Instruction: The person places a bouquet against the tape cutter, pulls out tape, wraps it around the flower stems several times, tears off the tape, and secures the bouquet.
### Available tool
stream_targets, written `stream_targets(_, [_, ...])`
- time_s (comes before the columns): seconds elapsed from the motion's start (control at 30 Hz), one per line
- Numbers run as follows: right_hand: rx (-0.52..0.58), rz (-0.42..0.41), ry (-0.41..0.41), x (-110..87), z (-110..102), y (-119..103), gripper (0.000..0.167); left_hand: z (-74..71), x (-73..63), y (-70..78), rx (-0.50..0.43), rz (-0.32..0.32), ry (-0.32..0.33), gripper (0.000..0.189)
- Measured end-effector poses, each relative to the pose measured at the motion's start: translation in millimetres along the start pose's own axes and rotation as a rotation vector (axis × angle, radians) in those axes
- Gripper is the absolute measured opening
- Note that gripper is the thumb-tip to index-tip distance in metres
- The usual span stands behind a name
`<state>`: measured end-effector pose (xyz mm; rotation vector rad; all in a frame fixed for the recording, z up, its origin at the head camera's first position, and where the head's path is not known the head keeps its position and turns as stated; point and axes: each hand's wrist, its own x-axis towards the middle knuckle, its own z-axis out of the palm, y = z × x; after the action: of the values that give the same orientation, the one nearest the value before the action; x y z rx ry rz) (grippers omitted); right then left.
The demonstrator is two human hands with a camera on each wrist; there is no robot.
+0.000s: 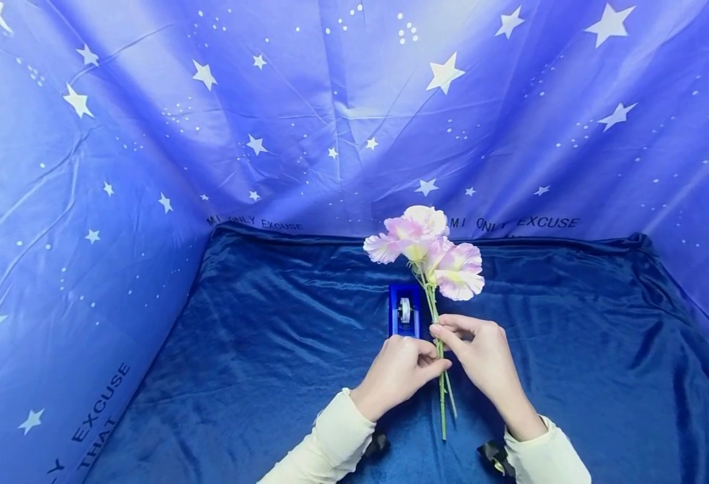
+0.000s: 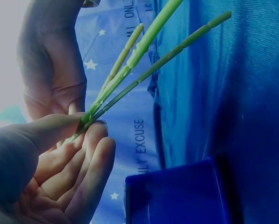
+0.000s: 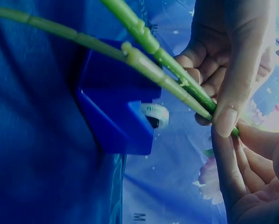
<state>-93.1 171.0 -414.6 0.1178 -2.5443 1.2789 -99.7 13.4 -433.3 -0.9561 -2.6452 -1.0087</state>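
Flower stems (image 1: 441, 376) held upright-ish btwn both hands, left hand (image 1: 398, 373) & right hand (image 1: 486, 363) either side. Tape dispenser (image 1: 405, 310) on tabletop (image 1: 257, 376) just behind left hand, left of stems. Backdrop (image 1: 330, 121) behind.

On the tabletop (image 1: 270, 376), covered with dark blue cloth, wide room lies open to the left and to the right of the hands. Just beyond the left hand (image 1: 398, 374) stands a blue tape dispenser (image 1: 404, 310), close beside the flower stems (image 1: 440, 376), so the way forward there is blocked. The gap between dispenser and stems looks narrow, maybe too narrow for fingers. Star-printed fabric walls (image 1: 118, 168) close the back and both sides.
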Motion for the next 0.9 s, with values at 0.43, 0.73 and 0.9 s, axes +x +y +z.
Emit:
stream_targets(0.43, [-0.092, 0.000, 0.001, -0.2, -23.1, 10.3, 0.025, 17.6, 13.2, 11.3, -0.007, 0.034, -0.059, 0.020])
stream_targets(0.73, [-0.137, -0.007, 0.010, -0.8, -34.9, 18.0, 0.023, 26.4, 21.0, 17.3, 0.037, 0.059, -0.069, 0.022])
stream_targets(0.9, [-0.136, 0.000, 0.008, -0.5, -38.3, 20.9, 0.023, 28.2, 23.8, 19.4, 0.043, 0.048, -0.082, 0.024])
